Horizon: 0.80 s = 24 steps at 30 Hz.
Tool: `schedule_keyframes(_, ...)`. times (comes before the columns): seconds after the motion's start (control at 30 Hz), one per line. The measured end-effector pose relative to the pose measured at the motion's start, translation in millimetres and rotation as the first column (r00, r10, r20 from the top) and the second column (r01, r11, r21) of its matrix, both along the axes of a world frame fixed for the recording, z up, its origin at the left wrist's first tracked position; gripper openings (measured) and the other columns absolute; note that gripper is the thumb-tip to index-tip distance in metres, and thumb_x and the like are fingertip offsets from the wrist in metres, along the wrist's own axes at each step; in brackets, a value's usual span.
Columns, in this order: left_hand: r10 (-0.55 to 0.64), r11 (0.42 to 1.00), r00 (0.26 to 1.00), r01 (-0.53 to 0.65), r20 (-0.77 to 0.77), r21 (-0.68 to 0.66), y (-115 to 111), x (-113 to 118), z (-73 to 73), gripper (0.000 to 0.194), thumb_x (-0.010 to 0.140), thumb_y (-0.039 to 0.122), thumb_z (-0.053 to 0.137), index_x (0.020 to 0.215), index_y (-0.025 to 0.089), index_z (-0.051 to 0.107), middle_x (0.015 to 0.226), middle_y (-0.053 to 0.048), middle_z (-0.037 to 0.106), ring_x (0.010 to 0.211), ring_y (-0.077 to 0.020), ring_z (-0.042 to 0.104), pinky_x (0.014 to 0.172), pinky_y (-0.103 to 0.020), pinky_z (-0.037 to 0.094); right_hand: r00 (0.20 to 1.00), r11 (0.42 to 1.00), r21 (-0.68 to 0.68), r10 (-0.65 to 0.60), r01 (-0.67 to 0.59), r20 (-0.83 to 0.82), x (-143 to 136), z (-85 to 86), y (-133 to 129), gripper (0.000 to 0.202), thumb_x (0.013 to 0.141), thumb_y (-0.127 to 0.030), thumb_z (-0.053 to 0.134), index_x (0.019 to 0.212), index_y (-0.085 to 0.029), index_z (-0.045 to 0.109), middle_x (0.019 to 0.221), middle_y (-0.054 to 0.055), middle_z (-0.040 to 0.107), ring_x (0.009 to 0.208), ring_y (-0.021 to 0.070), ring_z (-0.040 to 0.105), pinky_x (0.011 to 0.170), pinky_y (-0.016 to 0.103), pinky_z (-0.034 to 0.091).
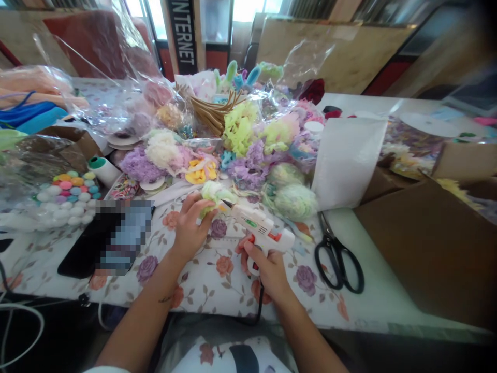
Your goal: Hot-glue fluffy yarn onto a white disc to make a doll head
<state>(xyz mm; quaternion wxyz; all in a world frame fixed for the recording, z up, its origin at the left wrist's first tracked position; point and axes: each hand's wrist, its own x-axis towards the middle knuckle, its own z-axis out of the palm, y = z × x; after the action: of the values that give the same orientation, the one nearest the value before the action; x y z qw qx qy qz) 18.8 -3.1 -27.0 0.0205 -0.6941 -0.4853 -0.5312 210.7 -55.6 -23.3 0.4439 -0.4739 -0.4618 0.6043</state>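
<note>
The left hand point(193, 226) pinches a small fluffy piece point(217, 191) in its fingers. The piece is pale green and white, and it is near the middle of the table, just above the flowery cloth point(205, 292). The right hand point(269, 267) is wrapped around the handle of a white glue gun point(254, 221). The gun's dark tip points at the fluffy piece. I can't tell if they touch. The gun has red bits and a green label point(248, 222) on its side, but the words are too small to read. A black cord point(260, 305) hangs down from the handle.

Big black scissors point(337, 254) lie to the right of the gun, with their blades a bit open. A soft green yarn ball point(295, 201) sits behind the gun. At the back is a big pile of fluffy yarn point(254, 166), in purple, yellow, pink and white, with brown sticks point(217, 115) in it.

On the left are a black phone point(79, 251), a bright blurry screen point(130, 235), a spool of thread point(104, 171) and a clear bag of colored pom-poms point(72, 199). A brown box point(423, 243) is on the right. Far back, a tall black sign point(182, 36) says "INTERNET" in white letters, turned sideways.
</note>
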Motion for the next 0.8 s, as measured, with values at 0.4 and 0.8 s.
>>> schedule_keyframes(0.4,-0.028,0.999,0.999,0.028,0.019,-0.015,-0.3,0.6,-0.3,0.01,0.087,0.021,0.064,0.098,0.022,0.062,0.1,-0.005,0.061,0.096,-0.0168,0.062,0.084,-0.028,0.051,0.999,1.0,-0.026,-0.005,0.006,0.043,-3.5,-4.8,0.2,0.034,0.081,-0.049,0.063,0.07,-0.017,0.063,0.043,-0.003,0.053,0.039,0.0094,0.043,0.042,0.022,0.035)
schedule_keyframes(0.8,-0.032,0.999,0.999,0.032,0.031,0.002,0.0,1.1,0.0,0.012,0.086,0.019,0.065,0.097,0.021,0.062,0.1,-0.004,0.061,0.096,-0.0165,0.062,0.086,-0.028,0.051,0.999,1.0,-0.023,-0.015,0.016,0.05,-3.9,-8.3,-0.6,0.033,0.08,-0.049,0.062,0.071,-0.017,0.063,0.045,-0.003,0.054,0.041,0.0096,0.045,0.044,0.022,0.037)
